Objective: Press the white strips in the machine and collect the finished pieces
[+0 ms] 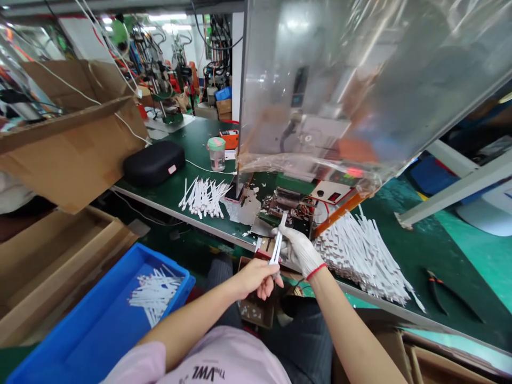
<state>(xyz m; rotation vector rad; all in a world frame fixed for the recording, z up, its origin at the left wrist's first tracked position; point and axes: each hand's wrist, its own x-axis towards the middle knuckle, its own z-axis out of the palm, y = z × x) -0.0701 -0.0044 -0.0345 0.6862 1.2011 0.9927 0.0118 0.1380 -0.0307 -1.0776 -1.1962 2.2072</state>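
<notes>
My bare left hand [260, 277] pinches the near ends of narrow white strips [277, 246] in front of the machine. They look like a pair with a thin gap between them. My right hand [298, 248], in a white knitted glove with a red cuff, has its fingers closed around their upper part. Just beyond my hands is the machine's low work area [288, 205], littered with white scraps. To the right lies a large pile of similar white strips [360, 256]; a smaller pile [205, 197] is on the left of the green table.
A plastic-draped machine [320, 106] rises over the table. At left are a blue bin [92, 325] with more strips, cardboard boxes [68, 154], and a black case [154, 162]. A lidded cup [216, 154] stands behind. Pliers [434, 290] lie at right.
</notes>
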